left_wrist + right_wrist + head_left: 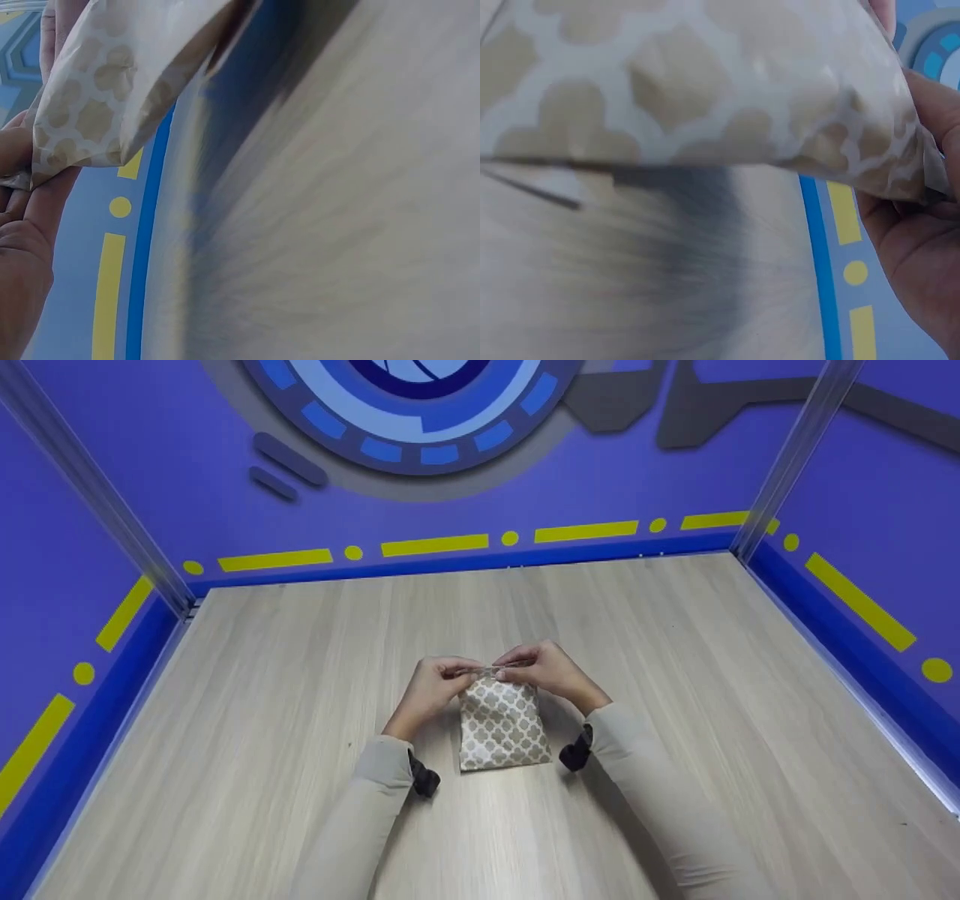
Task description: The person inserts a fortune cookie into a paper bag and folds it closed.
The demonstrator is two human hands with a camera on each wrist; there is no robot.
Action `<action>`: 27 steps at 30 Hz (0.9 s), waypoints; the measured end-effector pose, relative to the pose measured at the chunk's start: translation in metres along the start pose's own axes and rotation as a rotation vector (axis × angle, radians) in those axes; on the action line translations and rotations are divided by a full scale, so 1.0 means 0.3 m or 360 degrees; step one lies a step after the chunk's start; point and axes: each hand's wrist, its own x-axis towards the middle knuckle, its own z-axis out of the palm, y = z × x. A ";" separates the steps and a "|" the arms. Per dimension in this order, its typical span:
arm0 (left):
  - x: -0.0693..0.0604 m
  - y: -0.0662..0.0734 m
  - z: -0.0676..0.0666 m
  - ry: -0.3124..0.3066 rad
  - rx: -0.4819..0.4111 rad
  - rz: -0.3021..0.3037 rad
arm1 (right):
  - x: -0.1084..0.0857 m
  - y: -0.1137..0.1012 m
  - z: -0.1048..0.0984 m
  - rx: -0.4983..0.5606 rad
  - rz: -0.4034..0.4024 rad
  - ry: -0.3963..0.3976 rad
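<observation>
A small paper bag (502, 724) with a tan and white lattice pattern stands between both hands in the head view. My left hand (435, 690) pinches the left side of its top edge. At the right side of that edge, my right hand (551, 669) pinches the paper between thumb and fingers. The top looks folded or gathered where the fingertips meet. In the left wrist view the patterned bag (94, 105) bulges slightly beside the left hand (26, 247). The right wrist view has the bag (705, 90) close up, its upper corner between the right hand's (922, 247) thumb and fingers.
A light wood-grain table (262, 735) lies under the hands. Purple-blue panels with yellow marks (435, 544) and a large round emblem (427, 435) enclose the back and sides. Black wrist cameras (426, 780) sit on both sleeves.
</observation>
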 end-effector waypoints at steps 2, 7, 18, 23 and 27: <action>0.001 -0.001 0.001 0.0004 -0.0006 -0.0001 | 0.001 -0.001 0.008 -0.0027 -0.0034 0.0054; -0.001 0.000 0.001 0.0023 -0.0013 0.0002 | 0.000 -0.001 0.022 -0.0052 -0.0079 0.0196; 0.002 0.000 -0.004 0.0073 -0.0051 0.0004 | 0.000 0.005 0.017 -0.0045 -0.0143 0.0192; 0.000 -0.002 -0.017 0.0060 -0.0045 -0.0048 | -0.011 0.000 -0.002 -0.0079 -0.0130 0.0180; -0.001 -0.001 -0.026 0.0067 -0.0033 -0.0066 | -0.036 -0.055 -0.007 -0.0111 -0.0140 0.0209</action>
